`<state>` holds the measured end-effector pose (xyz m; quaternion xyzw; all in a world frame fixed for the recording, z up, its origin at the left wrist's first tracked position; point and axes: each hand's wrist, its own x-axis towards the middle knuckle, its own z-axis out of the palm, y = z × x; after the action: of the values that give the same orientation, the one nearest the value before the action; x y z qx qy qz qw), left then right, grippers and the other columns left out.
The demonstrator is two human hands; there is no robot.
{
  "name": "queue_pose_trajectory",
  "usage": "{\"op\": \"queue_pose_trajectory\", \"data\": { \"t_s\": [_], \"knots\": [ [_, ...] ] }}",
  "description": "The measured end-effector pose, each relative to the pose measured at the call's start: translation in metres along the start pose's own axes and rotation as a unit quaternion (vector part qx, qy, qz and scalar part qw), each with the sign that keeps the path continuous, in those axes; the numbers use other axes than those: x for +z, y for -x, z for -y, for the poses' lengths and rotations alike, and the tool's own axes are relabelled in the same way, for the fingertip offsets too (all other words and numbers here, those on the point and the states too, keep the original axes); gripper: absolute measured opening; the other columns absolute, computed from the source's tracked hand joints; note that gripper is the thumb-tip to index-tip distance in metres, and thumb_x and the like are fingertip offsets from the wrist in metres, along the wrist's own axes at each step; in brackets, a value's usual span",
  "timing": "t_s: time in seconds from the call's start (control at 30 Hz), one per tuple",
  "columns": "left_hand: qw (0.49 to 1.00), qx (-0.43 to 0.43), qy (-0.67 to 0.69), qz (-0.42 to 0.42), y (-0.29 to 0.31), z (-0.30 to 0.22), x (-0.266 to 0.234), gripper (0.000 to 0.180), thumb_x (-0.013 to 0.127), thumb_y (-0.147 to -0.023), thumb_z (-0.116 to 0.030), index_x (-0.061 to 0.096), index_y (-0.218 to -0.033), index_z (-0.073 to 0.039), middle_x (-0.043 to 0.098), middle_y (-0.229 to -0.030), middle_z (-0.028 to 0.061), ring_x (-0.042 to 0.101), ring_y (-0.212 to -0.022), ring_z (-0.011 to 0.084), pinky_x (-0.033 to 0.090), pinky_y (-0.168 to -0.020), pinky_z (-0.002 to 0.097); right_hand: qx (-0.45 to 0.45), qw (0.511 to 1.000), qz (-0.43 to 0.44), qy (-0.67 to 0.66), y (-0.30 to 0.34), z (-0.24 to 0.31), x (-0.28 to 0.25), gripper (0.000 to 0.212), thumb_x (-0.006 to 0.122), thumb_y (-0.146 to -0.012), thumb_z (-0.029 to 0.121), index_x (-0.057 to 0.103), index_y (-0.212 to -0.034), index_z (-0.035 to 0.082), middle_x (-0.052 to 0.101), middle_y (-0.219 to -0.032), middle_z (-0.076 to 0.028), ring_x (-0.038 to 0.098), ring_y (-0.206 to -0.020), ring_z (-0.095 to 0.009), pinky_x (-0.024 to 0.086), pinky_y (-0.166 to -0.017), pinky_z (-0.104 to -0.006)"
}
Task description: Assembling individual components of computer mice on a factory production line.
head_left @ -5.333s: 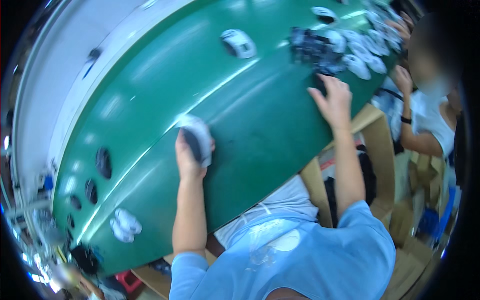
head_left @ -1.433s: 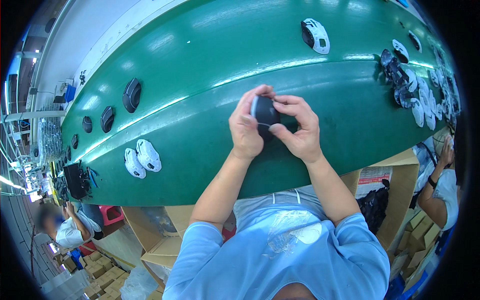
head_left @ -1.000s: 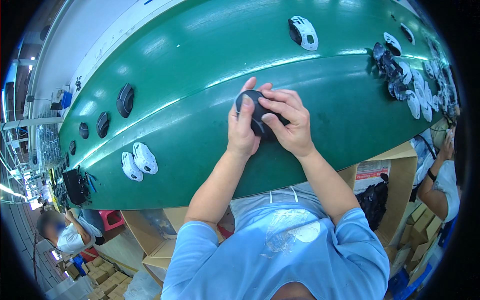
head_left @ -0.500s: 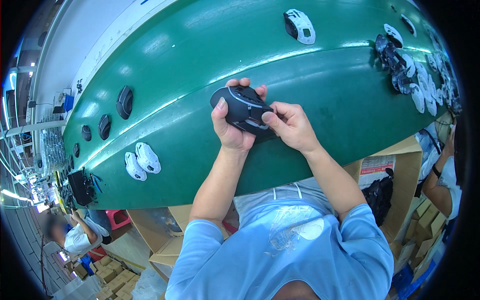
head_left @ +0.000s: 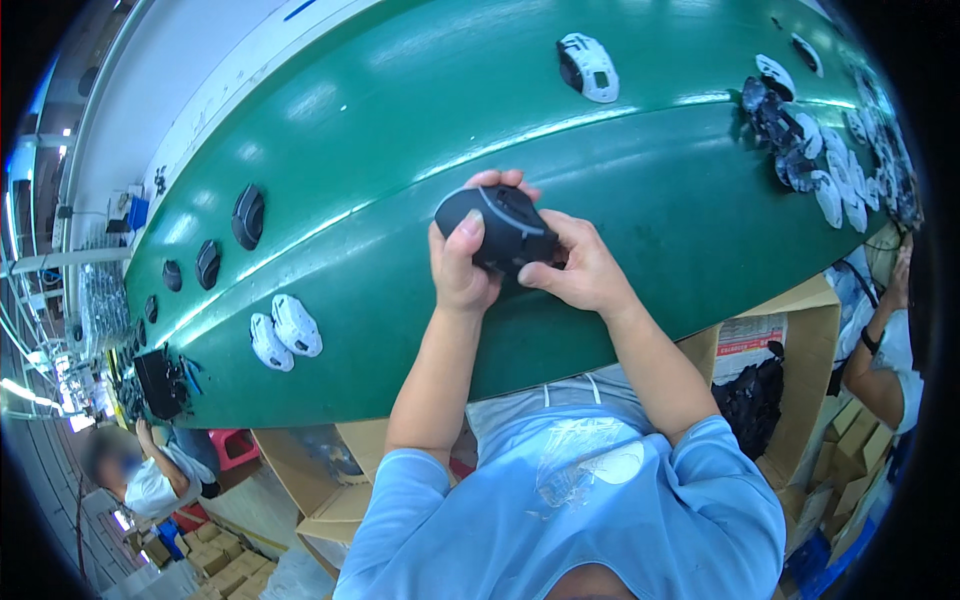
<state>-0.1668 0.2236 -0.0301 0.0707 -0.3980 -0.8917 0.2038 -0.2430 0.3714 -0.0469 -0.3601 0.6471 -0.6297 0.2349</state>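
Note:
A black computer mouse (head_left: 508, 238) with a grey stripe is held above the green bench, between both hands. My left hand (head_left: 462, 262) wraps round its left part, the thumb on the top shell and fingertips over the far side. My right hand (head_left: 585, 268) grips the right end between thumb and fingers; the fingers are partly hidden behind the mouse. Two white mouse shells (head_left: 296, 326) lie side by side to the left of my left forearm. Farther off, beyond my hands, rests a white-and-black mouse part (head_left: 590, 68).
Black mice (head_left: 248, 216) stand in a row along the left of the green bench (head_left: 400, 330). White and black shells (head_left: 838, 170) are heaped at the right. Cardboard boxes (head_left: 805, 370) stand against the near edge, one with black parts. Other people (head_left: 165, 470) sit at both sides.
The mouse has turned slightly and shifted a little right and down in my hands. My right thumb has moved lower, from the mouse's side to its near edge.

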Motion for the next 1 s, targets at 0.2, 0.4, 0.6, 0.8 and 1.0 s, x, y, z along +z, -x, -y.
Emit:
{"op": "queue_pose_trajectory", "data": {
  "t_s": [0.2,0.4,0.6,0.8,1.0],
  "knots": [
    [0.898,0.223,-0.379,-0.001,-0.004,0.009,-0.001,0.042,0.064,-0.086,-0.033,0.065,-0.098,0.008,0.063,-0.087,0.0124,0.061,-0.080,0.0196,0.049,-0.071,0.0322,-0.017,0.979,-0.078,-0.187,0.001,-0.003,0.012,0.049,0.075,-0.088,0.023,0.054,-0.124,-0.001,0.062,-0.106,-0.006,0.059,-0.096,-0.011,0.050,-0.083,-0.0267],
    [0.925,0.124,-0.353,0.070,0.000,0.008,-0.006,0.031,0.060,-0.088,-0.030,0.059,-0.080,0.000,0.052,-0.063,0.0037,0.048,-0.056,0.0133,0.038,-0.051,0.0307,0.021,0.974,-0.058,-0.217,0.002,0.000,0.010,0.041,0.068,-0.087,0.023,0.053,-0.119,0.001,0.059,-0.102,-0.004,0.055,-0.094,-0.010,0.047,-0.083,-0.0268],
    [0.894,0.114,-0.427,0.072,-0.004,0.008,-0.009,0.036,0.062,-0.091,-0.034,0.062,-0.082,0.001,0.057,-0.065,0.0028,0.052,-0.058,0.0131,0.042,-0.053,0.0306,0.037,0.972,-0.062,-0.226,0.004,-0.010,0.008,0.042,0.069,-0.089,0.024,0.052,-0.120,0.003,0.058,-0.103,-0.003,0.054,-0.094,-0.009,0.046,-0.083,-0.0257],
    [0.985,0.005,-0.154,-0.079,-0.031,0.002,-0.036,0.043,0.055,-0.092,-0.028,0.060,-0.120,0.005,0.068,-0.110,0.0168,0.067,-0.101,0.0265,0.054,-0.093,0.0402,0.011,0.959,-0.101,-0.265,-0.008,-0.001,0.010,0.055,0.066,-0.099,0.020,0.039,-0.144,0.003,0.058,-0.118,-0.007,0.055,-0.102,-0.011,0.048,-0.092,-0.0287],
    [0.960,-0.055,-0.219,-0.163,-0.119,-0.043,-0.105,0.041,0.052,-0.104,-0.039,0.062,-0.108,0.000,0.071,-0.103,0.0156,0.069,-0.084,0.0224,0.056,-0.070,0.0346,0.037,0.929,-0.180,-0.320,0.004,-0.005,-0.025,0.028,0.060,-0.103,0.017,0.059,-0.126,0.002,0.061,-0.101,0.000,0.056,-0.093,-0.005,0.048,-0.085,-0.0233]
  ]
}}
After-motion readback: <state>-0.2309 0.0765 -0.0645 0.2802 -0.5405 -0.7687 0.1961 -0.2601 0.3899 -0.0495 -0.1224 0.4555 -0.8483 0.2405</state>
